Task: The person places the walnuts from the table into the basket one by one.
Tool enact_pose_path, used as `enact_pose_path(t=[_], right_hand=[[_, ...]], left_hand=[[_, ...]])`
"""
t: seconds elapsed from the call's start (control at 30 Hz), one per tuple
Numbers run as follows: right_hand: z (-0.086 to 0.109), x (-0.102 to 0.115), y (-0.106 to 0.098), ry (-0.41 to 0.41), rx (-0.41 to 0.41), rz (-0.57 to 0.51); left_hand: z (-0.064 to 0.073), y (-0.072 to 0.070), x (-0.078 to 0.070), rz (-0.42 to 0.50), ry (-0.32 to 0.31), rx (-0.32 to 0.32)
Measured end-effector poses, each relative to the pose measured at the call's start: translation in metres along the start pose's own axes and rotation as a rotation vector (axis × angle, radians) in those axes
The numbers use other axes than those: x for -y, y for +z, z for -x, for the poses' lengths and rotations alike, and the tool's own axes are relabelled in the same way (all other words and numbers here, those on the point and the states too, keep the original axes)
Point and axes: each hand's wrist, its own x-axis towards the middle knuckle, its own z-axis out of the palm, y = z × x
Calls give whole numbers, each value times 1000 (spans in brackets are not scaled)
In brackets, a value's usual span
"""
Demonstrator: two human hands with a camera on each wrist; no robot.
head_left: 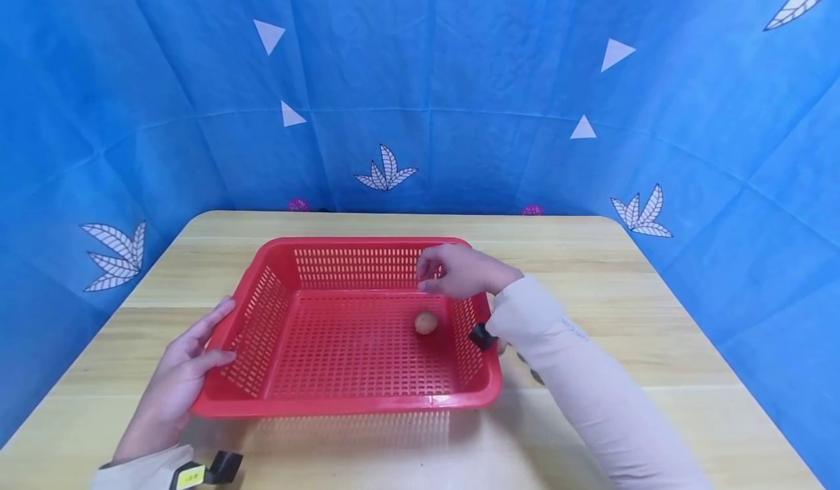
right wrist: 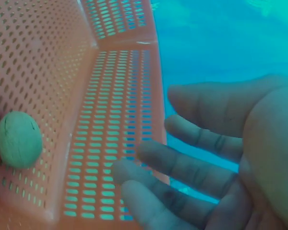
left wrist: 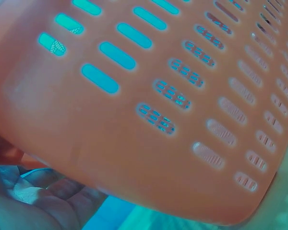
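A red plastic basket (head_left: pixel 348 407) with slotted walls spans the middle of the table. My left hand (head_left: pixel 177 373) grips its left rim, thumb over the edge and fingers outside; the left wrist view shows that hand (left wrist: pixel 43 201) under the rim. On the basket floor, toward the right, lies one small tan, rounded thing (head_left: pixel 426 322). Dark cracks or lines mark this oval thing (right wrist: pixel 19 140) in the right wrist view; its kind is unclear. Above the basket's back right part hovers my right hand (head_left: pixel 462 270). Its fingers (right wrist: pixel 182 163) are loosely bent, with nothing between them.
Partly behind the right sleeve (head_left: pixel 584 373), a few small brownish things (head_left: pixel 537 377) lie on the wooden table (head_left: pixel 656 329), just right of the basket. A blue patterned curtain (head_left: pixel 459 74) surrounds the table at the back and sides.
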Motion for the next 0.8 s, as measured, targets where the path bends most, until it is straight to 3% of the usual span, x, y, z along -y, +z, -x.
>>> enact_pose_path(t=[0.37,0.8], right_hand=[[28,-26,-22,-41,-170,-175],[55,-71,-24,79,-320,-334]], left_hand=[[2,0,-2,-27,-59,-17],[1,-1,0,-4,-26,-3]])
